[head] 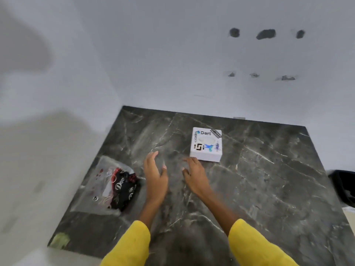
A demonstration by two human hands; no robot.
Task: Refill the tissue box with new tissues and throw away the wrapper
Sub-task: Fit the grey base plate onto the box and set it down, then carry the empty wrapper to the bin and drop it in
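Observation:
A white square tissue box (206, 144) with stickers and an oval top opening stands on the dark marble table (269, 179), toward the back. My right hand (195, 175) hovers just in front of its near-left corner, fingers spread, holding nothing. My left hand (154, 173) is stretched out beside it, to the left, also empty with fingers apart. At the table's left side lies a clear plastic wrapper (113, 187) with a black and red printed pack inside. Both arms wear yellow sleeves.
A white wall rises behind and left of the table, with dark marks up on the right. A black object (343, 187) sits past the table's right edge. A greenish scrap (60, 240) lies at the front-left corner.

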